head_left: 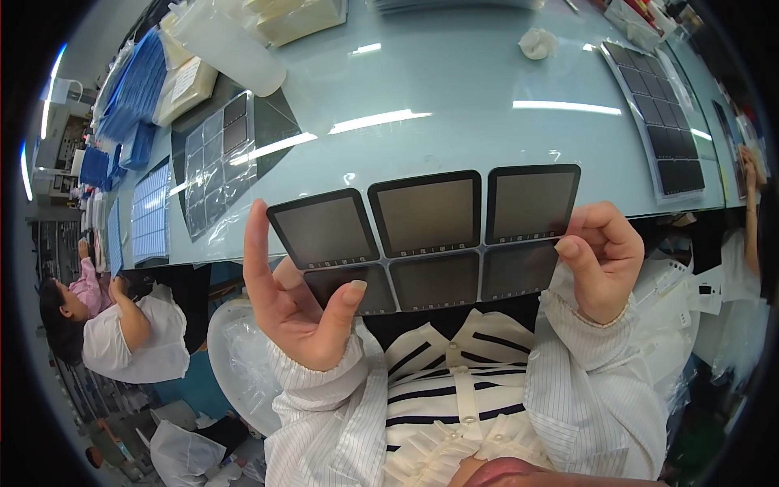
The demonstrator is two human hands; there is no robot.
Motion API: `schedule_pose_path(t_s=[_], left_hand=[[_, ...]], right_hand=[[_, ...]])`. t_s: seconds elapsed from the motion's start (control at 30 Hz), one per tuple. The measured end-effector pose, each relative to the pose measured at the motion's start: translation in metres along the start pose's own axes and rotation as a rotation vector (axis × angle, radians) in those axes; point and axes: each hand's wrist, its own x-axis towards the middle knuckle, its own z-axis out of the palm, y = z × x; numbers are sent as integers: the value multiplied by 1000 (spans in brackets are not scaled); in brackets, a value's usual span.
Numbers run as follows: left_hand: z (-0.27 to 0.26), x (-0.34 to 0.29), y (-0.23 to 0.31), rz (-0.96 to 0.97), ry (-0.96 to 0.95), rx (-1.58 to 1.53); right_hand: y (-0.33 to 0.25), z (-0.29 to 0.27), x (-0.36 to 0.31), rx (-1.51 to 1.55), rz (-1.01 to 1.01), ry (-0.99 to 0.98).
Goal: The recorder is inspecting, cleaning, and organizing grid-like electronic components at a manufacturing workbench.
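Observation:
Between my hands, above the near table edge, is a sheet of several dark rectangular panels (426, 213) with black borders, set in two rows. A line of small pale marks runs along the lower edge of each panel. My left hand (296, 312) grips the sheet's left end, its thumb over the front of the lower row and one finger stretched up beside the edge. At the right edge, my right hand (596, 260) pinches the sheet between thumb and curled fingers. The parts of my fingers behind the sheet are hidden.
On the glass-topped table (454, 89) lie a clear tray (215, 166) with dark panels, left, and another panel sheet (661, 122), right. Blue sheets (134, 89), a translucent bottle (231, 49) and crumpled white tissue (537, 44) stand around. Another person (130, 325) sits at left.

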Motion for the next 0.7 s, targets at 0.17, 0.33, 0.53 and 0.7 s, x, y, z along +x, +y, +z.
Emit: schedule_pose_path(t_s=[0.17,0.33,0.53,0.7], left_hand=[[-1,0,-2,-2,50,-36],[-12,-1,1,13,82,11],[-16,0,3,27,93,33],[-20,-1,2,19,67,47]], right_hand=[[5,6,-1,138,21,5],[-5,22,3,91,120,104],[-6,23,4,64,130,8],[-2,16,9,-15,16,-99]])
